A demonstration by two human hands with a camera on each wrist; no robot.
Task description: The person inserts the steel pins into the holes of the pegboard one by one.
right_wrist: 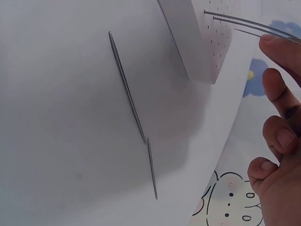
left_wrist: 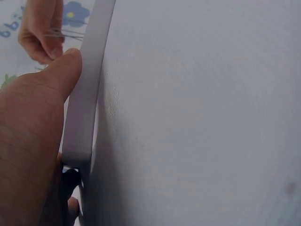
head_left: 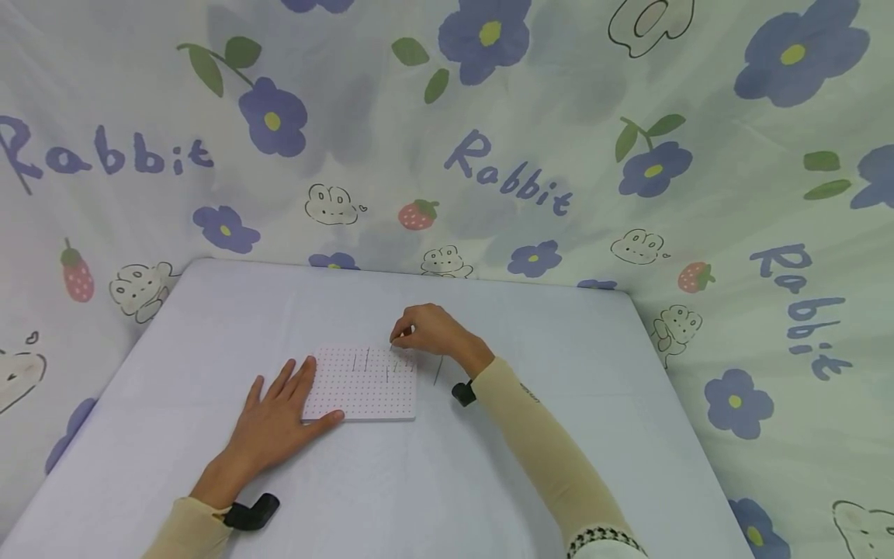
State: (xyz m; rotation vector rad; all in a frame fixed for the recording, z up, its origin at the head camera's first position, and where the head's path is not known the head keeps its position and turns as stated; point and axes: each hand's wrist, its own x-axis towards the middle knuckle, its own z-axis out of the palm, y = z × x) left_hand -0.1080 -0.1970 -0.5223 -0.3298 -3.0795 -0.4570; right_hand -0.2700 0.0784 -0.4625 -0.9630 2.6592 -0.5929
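Observation:
A white board [head_left: 359, 396] with a grid of small holes lies mid-table. Several thin metal needles stand in its far part, such as one needle [head_left: 354, 362] left of centre. My left hand [head_left: 275, 419] rests at the board's left side with fingers spread and straight, its thumb [left_wrist: 70, 68] against the front edge. Over the far right corner, my right hand [head_left: 433, 330] pinches a needle [right_wrist: 247, 33] between thumb and index finger, its tip close over the holes. The other right fingers are loosely bent. Beside it, two needles [right_wrist: 215, 18] rise from the board.
To the board's right, a longer needle [right_wrist: 127, 87] and a shorter needle [right_wrist: 152, 169] lie end to end on the white table [head_left: 559, 466]. A patterned cloth wall [head_left: 391, 155] rises behind the table. Both wrists wear small black cameras [head_left: 254, 512].

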